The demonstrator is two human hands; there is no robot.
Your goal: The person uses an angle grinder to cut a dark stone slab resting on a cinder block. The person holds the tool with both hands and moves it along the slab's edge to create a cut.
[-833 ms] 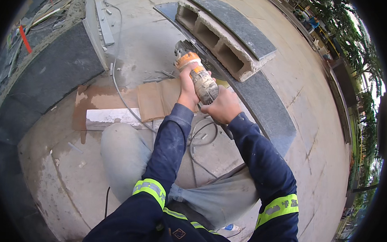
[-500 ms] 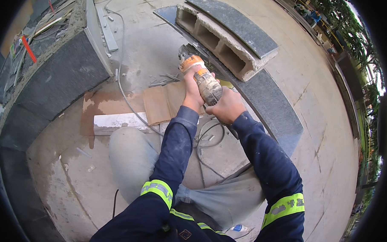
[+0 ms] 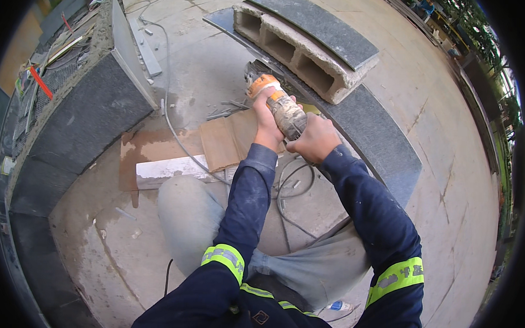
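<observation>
Both my hands grip an angle grinder (image 3: pixel 289 120) with an orange head and a dusty, worn body. My left hand (image 3: pixel 268 121) wraps round it just behind the head, and my right hand (image 3: pixel 315 138) closes on its rear end. The grinder's head lies at the near edge of a long, curved dark grey stone slab (image 3: pixel 385 133). Whether its disc touches the slab is hard to make out. On that slab sits a hollow concrete block (image 3: pixel 330 85), and a second grey slab (image 3: pixel 313 22) rests on top of the block.
A low wall (image 3: pixel 90 117) clad in dark slabs curves along the left. Brown cardboard (image 3: pixel 222 145), a white board (image 3: pixel 170 171) and thin offcuts (image 3: pixel 219 114) lie on the concrete floor. A grey cable (image 3: pixel 167 97) runs across the floor and loops near my legs.
My view has turned slightly, shifting the scene in the picture. Both hands keep their grip on the angle grinder, which stays at about the same spot along the slab's edge.
</observation>
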